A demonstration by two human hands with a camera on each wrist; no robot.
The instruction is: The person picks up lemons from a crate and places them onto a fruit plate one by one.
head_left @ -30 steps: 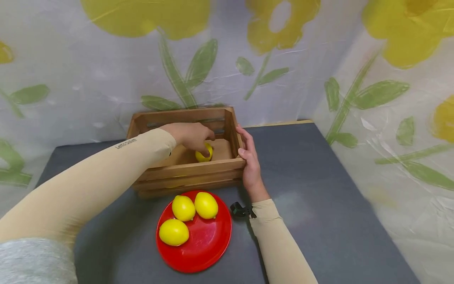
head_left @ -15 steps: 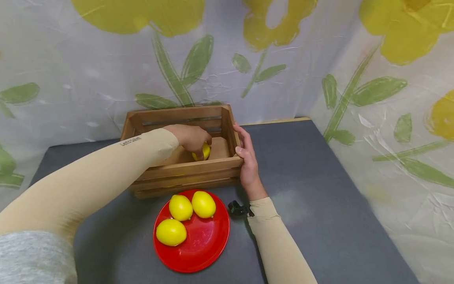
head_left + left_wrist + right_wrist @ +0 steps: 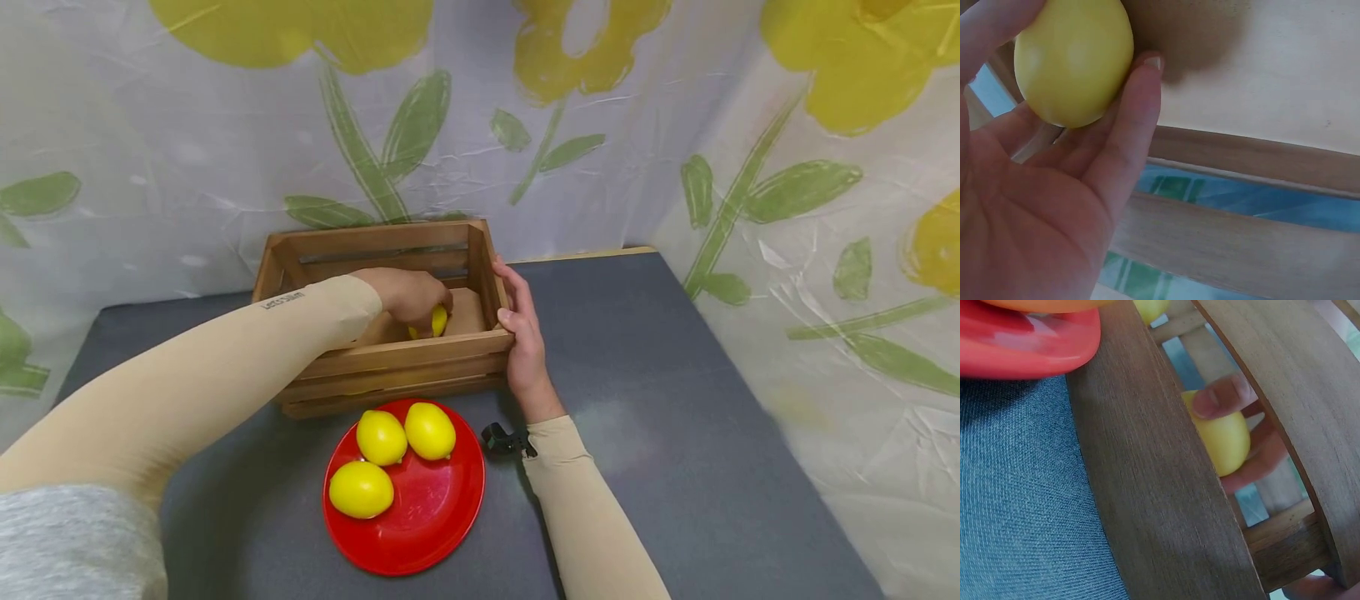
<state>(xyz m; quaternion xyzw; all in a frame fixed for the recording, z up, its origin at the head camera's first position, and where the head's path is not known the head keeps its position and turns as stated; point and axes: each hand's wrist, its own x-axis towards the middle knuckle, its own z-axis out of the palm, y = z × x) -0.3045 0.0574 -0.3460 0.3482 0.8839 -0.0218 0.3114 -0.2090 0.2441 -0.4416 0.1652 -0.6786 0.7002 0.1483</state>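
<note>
In the head view my left hand [image 3: 411, 297] reaches down into a slatted wooden crate [image 3: 405, 360] and grips a yellow lemon [image 3: 439, 320]. The left wrist view shows that lemon [image 3: 1075, 62] between thumb and fingers, just by the crate's floor. My right hand [image 3: 527, 342] holds the crate's right end, its thumb at the front corner and the fingers along the outside. Through the slats, the right wrist view shows the gripped lemon [image 3: 1225, 440] and part of another lemon [image 3: 1150, 309] inside the crate.
In front of the crate, a red plate [image 3: 435, 533] bears three lemons: one at the left [image 3: 362, 490], one at the back [image 3: 381, 437] and one at the right [image 3: 431, 431]. A flower-printed sheet [image 3: 637, 192] hangs behind the dark table [image 3: 675, 433].
The left hand's thumb and fingers, earlier spread over the lemon, have closed round it. The right hand keeps its place on the crate. The view has shifted slightly.
</note>
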